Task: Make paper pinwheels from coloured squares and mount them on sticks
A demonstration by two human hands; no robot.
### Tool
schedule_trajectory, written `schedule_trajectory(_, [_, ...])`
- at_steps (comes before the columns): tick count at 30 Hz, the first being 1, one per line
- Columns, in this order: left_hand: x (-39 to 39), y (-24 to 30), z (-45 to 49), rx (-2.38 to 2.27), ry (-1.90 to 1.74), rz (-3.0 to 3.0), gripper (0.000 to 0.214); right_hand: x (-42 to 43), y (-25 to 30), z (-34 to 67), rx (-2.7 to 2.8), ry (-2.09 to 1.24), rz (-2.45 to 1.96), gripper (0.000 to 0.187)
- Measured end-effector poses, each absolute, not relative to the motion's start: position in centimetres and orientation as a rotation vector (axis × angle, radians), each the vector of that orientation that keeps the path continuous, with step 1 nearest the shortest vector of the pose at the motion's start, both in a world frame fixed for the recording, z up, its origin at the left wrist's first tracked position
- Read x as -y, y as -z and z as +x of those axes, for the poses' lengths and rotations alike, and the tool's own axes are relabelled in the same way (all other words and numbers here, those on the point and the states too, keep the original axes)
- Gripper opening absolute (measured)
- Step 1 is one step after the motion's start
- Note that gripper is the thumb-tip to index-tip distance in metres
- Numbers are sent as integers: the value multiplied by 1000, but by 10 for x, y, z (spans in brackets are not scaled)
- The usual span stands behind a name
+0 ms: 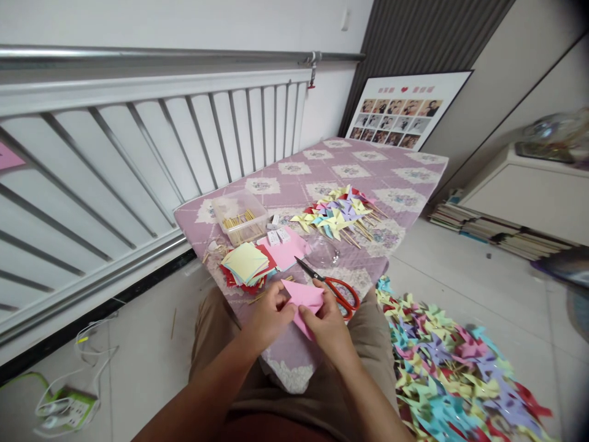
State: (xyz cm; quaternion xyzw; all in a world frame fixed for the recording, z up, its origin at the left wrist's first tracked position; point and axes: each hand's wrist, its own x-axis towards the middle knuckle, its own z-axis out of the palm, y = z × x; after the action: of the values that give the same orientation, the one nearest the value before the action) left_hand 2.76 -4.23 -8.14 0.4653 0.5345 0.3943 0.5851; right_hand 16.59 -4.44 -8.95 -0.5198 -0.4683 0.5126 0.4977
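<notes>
Between my two hands is a sheet of pink paper (304, 293), partly folded or bent, held over the near corner of the table. My left hand (276, 310) pinches its left edge with thumb and fingers. My right hand (326, 313) grips its right side, the thumb pressed on the front. Just beyond my right hand lie scissors (338, 287) with red handles, blades pointing away to the left. Ahead of my left hand sits a stack of cut paper squares (246, 264), pale yellow on top with red below. More pink sheets (288, 250) lie beside the stack.
A clear plastic box (242, 215) of short sticks stands on the flowered tablecloth (350, 172). Finished paper pinwheels (340, 212) are piled further back; many more (455, 368) cover the floor at right. A radiator (184, 141) runs along the left; a power strip (76, 408) lies below.
</notes>
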Motion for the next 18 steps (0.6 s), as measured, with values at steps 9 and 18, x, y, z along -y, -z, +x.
schedule_trajectory(9, [68, 99, 38, -941, -1301, 562, 52, 48, 90, 153, 666, -1313, -1111, 66])
schedule_trajectory(18, [67, 83, 73, -884, -1388, 337, 40, 50, 102, 143, 653, -1221, -1102, 70])
